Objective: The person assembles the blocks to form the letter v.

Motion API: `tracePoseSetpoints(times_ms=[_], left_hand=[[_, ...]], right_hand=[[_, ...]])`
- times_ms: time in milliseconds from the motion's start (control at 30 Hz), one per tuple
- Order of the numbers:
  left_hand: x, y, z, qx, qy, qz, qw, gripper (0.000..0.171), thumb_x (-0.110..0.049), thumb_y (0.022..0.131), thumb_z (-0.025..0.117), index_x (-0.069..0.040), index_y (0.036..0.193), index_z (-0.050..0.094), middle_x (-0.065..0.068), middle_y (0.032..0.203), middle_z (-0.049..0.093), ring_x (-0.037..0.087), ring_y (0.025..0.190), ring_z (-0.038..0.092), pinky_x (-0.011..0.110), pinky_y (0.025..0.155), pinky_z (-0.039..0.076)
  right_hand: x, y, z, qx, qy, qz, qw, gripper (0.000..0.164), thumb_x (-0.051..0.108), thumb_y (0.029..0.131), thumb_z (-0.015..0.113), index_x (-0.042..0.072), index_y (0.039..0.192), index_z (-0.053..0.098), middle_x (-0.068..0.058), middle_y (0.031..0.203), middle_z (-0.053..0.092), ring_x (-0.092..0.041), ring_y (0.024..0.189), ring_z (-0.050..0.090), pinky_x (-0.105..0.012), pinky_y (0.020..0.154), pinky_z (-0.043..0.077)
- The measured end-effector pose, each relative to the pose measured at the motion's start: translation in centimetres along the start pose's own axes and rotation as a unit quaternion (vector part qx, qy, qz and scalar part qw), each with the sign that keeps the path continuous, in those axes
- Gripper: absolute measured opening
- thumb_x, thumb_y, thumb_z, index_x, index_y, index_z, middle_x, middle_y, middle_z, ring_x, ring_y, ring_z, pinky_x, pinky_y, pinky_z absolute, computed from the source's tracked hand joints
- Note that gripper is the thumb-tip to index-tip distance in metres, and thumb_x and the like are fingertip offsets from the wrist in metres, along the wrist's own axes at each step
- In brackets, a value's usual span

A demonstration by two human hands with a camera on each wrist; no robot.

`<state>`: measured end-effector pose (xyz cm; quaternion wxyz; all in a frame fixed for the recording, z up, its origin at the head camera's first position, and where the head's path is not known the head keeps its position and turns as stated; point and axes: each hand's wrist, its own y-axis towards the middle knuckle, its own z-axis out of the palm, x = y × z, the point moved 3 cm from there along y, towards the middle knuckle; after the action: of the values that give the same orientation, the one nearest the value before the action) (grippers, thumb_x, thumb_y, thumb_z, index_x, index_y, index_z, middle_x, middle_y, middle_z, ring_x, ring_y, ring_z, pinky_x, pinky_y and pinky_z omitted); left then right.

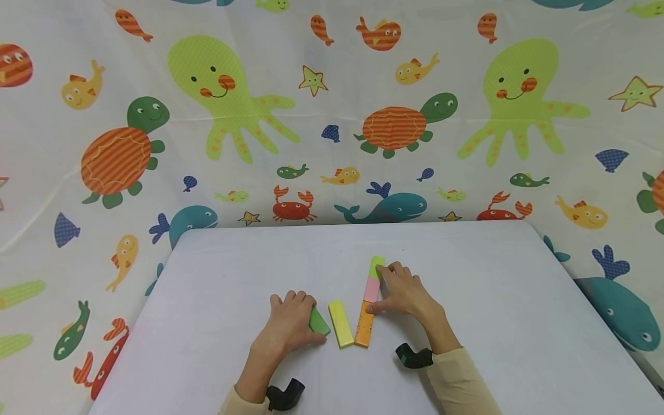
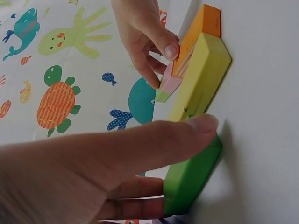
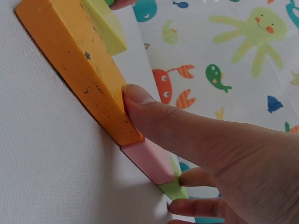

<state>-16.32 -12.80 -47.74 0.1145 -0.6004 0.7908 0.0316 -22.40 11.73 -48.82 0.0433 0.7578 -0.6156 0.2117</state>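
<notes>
My left hand (image 1: 290, 323) grips a green block (image 1: 319, 321), the thumb on its near end and the fingers around its far side. Right of it lies a yellow block (image 1: 340, 324), slightly tilted, its near end beside the lower end of an orange block (image 1: 364, 331). Beyond the orange one, a pink block (image 1: 372, 289) and a light green block (image 1: 377, 267) continue in a line. My right hand (image 1: 404, 291) spans this line from the right: its thumb touches the orange block and its fingertips rest at the light green one.
The blocks lie on a white tabletop (image 1: 233, 271). Behind it hangs a cloth (image 1: 321, 57) printed with sea animals. A black wrist mount sits on each wrist, at the left (image 1: 285, 395) and the right (image 1: 414, 356).
</notes>
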Motion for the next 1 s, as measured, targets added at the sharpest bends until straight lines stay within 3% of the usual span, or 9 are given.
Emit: tracePoseSetpoints(times_ms=[333, 1000], left_hand=[[0.09, -0.09, -0.07, -0.018, 0.008, 0.002, 0.9998, 0.062, -0.046, 0.067, 0.089, -0.009, 0.112, 0.067, 0.005, 0.1, 0.063, 0.02, 0.087, 0.049, 0.046, 0.078, 0.034], [0.17, -0.25, -0.24, -0.013, 0.024, -0.004, 0.9996, 0.062, -0.044, 0.073, 0.084, -0.008, 0.12, 0.067, 0.007, 0.105, 0.062, 0.022, 0.091, 0.048, 0.047, 0.079, 0.034]], right_hand=[[-0.02, 0.08, 0.0, 0.0, -0.003, 0.0, 1.0, 0.105, 0.059, 0.066, 0.086, 0.01, 0.149, 0.046, -0.02, 0.143, 0.048, -0.038, 0.128, 0.046, -0.066, 0.108, 0.036], [-0.01, 0.06, 0.08, 0.0, -0.007, -0.003, 1.0, 0.104, 0.06, 0.066, 0.086, 0.01, 0.149, 0.046, -0.021, 0.142, 0.048, -0.038, 0.128, 0.046, -0.067, 0.108, 0.036]])
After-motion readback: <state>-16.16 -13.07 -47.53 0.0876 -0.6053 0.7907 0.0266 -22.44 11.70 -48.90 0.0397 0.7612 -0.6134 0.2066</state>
